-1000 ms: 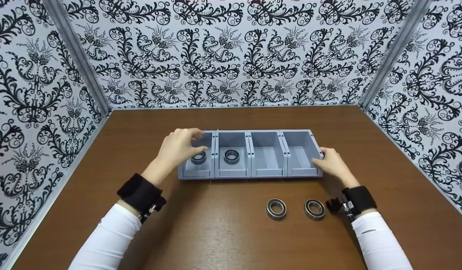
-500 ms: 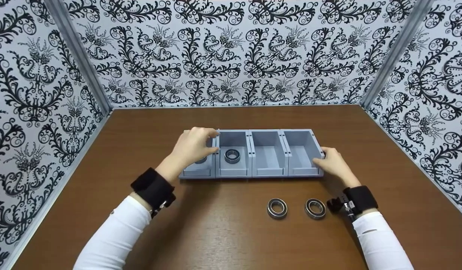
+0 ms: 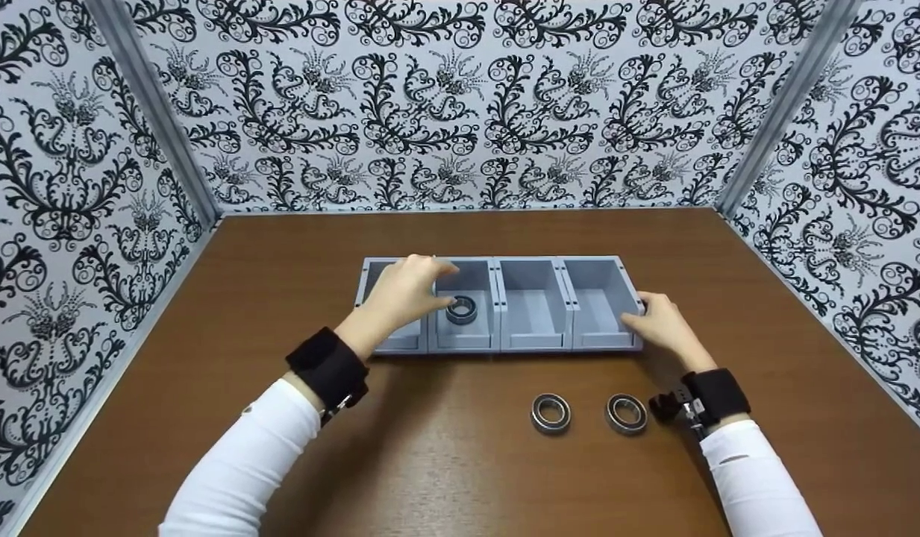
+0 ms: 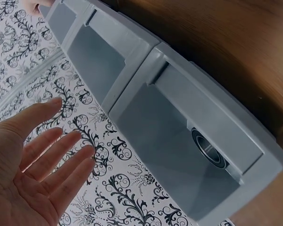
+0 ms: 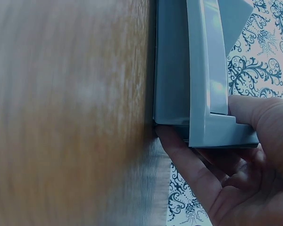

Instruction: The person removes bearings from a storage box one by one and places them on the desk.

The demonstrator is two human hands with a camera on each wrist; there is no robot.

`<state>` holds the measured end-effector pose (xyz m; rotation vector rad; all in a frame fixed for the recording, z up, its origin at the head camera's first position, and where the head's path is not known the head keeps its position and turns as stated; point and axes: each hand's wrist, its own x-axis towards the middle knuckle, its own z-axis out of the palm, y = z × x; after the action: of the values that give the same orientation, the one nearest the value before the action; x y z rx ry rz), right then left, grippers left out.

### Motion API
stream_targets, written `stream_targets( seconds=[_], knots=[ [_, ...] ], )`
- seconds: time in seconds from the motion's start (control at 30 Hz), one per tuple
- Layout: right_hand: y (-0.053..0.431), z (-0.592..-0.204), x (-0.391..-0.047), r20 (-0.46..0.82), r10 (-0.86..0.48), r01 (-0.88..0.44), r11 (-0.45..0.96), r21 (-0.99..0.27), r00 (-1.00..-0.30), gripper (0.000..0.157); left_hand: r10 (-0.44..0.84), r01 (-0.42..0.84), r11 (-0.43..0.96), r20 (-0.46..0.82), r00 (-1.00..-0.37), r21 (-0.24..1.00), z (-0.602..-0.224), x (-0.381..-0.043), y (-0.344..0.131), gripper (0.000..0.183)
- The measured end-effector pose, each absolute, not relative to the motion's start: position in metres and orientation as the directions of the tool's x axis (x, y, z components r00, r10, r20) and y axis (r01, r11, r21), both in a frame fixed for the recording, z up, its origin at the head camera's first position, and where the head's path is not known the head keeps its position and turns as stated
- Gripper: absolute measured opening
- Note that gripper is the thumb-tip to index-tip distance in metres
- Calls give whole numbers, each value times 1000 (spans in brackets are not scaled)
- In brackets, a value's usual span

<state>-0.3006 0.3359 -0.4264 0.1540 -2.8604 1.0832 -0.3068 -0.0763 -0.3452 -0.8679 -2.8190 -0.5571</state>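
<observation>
A row of several joined grey storage bins (image 3: 534, 341) stands on the brown table. My left hand (image 3: 407, 292) hovers above the two leftmost bins, thumb and fingers apart and holding nothing. In the second bin from the left lies a ball bearing (image 3: 470, 310), partly overlapped by the left thumb tip. Another bearing (image 4: 208, 149) is in the leftmost bin in the left wrist view; in the head view the hand hides it. My right hand (image 3: 661, 324) grips the outer wall of the rightmost bin, its thumb on the rim and its fingers against the outside (image 5: 193, 174).
Two more bearings, one left (image 3: 551, 429) and one right (image 3: 628, 429), lie flat on the table in front of the bins. Walls with black floral patterns (image 3: 460, 134) enclose the table at the back and both sides.
My left hand has moved right, from over the leftmost bin toward the second one, and now covers the first bearing in the head view. The right hand keeps its grip on the bin.
</observation>
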Motion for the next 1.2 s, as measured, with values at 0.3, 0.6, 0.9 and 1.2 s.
stream_targets(
  seconds=[0.3, 0.6, 0.9, 1.2],
  knots=[
    [336, -427, -301, 143, -78, -153, 747, -647, -987, 41, 539, 581, 767, 218, -813, 271, -352, -313, -59, 45],
    [337, -428, -299, 141, -69, -144, 745, -651, -988, 43, 569, 599, 756, 187, -801, 265, -361, -320, -47, 45],
    [337, -429, -301, 135, -63, -136, 743, -656, -989, 43, 597, 623, 752, 178, -782, 215, -371, -324, -38, 46],
    [336, -427, -300, 113, -68, -126, 745, -655, -991, 46, 618, 634, 747, 144, -773, 200, -380, -328, -35, 49]
  ],
)
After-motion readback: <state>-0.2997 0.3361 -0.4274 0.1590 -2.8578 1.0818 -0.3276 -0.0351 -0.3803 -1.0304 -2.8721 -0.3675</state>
